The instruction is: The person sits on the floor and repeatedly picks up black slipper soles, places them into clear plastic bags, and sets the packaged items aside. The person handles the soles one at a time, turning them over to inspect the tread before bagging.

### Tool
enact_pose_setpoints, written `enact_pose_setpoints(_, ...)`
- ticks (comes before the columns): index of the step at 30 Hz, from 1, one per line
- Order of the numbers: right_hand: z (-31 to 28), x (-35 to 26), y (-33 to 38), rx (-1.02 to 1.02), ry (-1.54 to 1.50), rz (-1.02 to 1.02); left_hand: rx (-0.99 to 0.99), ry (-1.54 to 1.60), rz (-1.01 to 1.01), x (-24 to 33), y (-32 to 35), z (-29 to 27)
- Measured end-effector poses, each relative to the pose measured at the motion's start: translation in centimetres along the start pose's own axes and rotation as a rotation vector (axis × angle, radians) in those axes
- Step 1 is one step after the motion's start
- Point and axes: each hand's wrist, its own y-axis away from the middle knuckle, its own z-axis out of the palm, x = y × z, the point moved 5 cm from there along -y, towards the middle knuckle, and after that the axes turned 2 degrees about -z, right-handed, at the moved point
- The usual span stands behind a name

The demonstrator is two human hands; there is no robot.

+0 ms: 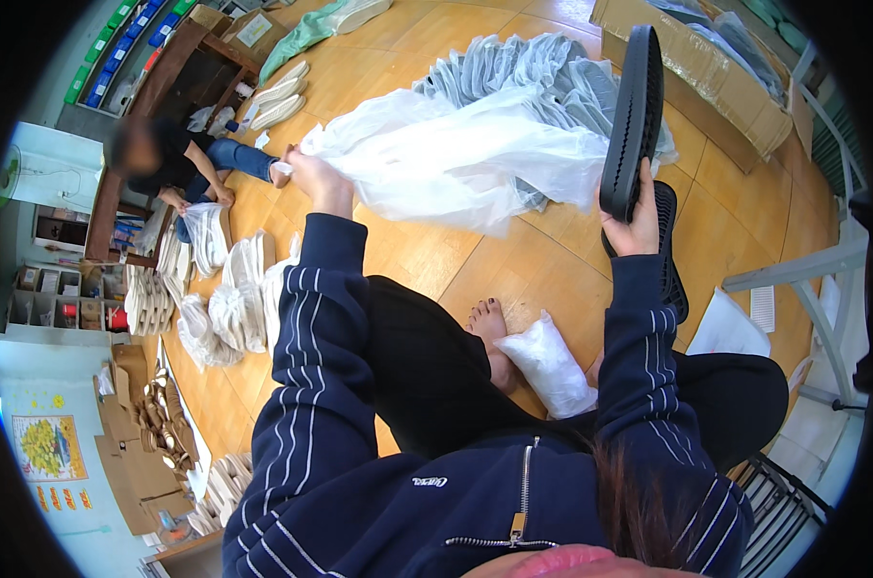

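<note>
My left hand pinches one edge of a translucent white plastic bag, which stretches away to the right over the floor. My right hand grips a black shoe sole by its lower end, holding it upright with the grooved side partly showing. Behind that hand is a second black sole; I cannot tell whether it is held too or lies on the floor. Beyond the bag lies a heap of bagged grey-black pieces. A packet of clear plastic bags rests by my bare foot.
A large cardboard box with bagged items stands far right, near a grey metal frame. A person sits at the left, handling a bagged white piece. Rows of white soles stand nearby. White papers lie at right.
</note>
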Motion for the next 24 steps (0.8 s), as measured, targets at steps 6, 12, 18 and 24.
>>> enact_pose_setpoints(6,0.1,-0.5,0.0,-0.014,-0.094,-0.003,-0.302,-0.6,0.442,4.6,6.7,4.9)
enact_pose_setpoints(12,3.1,4.2,1.4,-0.056,-0.113,0.11,-1.03,-0.435,-0.124,1.6,18.6,11.7)
enact_pose_setpoints(18,4.3,8.1,2.6,-0.206,-0.19,0.336,-1.265,-0.338,-0.255,0.0,20.0,12.5)
enact_pose_setpoints(24,3.4,6.6,2.1,-0.161,0.049,0.257,-1.152,-0.506,-0.243,0.7,16.6,10.7)
